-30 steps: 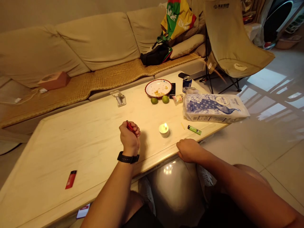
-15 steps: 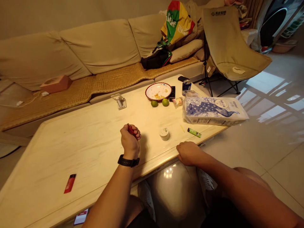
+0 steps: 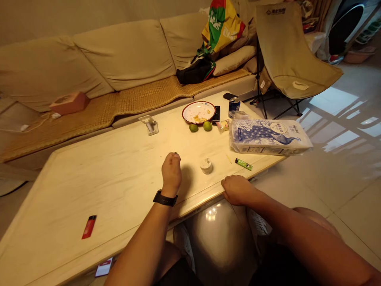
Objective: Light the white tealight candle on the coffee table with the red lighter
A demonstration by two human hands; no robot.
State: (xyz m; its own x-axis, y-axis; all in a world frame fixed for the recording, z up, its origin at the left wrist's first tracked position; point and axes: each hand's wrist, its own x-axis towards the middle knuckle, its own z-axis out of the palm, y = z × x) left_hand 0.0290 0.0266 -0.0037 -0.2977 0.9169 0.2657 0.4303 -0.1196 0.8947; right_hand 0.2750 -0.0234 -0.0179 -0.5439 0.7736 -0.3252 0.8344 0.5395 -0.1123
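Note:
My left hand (image 3: 172, 172), with a black watch on its wrist, is a closed fist above the table (image 3: 119, 174). The red lighter it grips is almost wholly hidden by the fingers now. My right hand (image 3: 236, 190) rests at the near table edge, its fingers curled over the rim. Between the hands stands a small round white tub (image 3: 206, 166). A green lighter (image 3: 243, 164) lies just beyond my right hand. Another red lighter (image 3: 89, 227), with a black top, lies farther left on the table.
Toward the back are a red-rimmed plate (image 3: 190, 110) with food scraps, two green limes (image 3: 207, 126), a blue can (image 3: 234, 105) and a white stand (image 3: 150, 125). A peacock-printed tissue pack (image 3: 268, 137) overhangs the right edge. Behind are a sofa (image 3: 127, 55) and a folding chair (image 3: 285, 51).
My left hand has moved slightly right and turned, so the red lighter that showed in its fingers is now covered. My right hand has stayed at the table edge.

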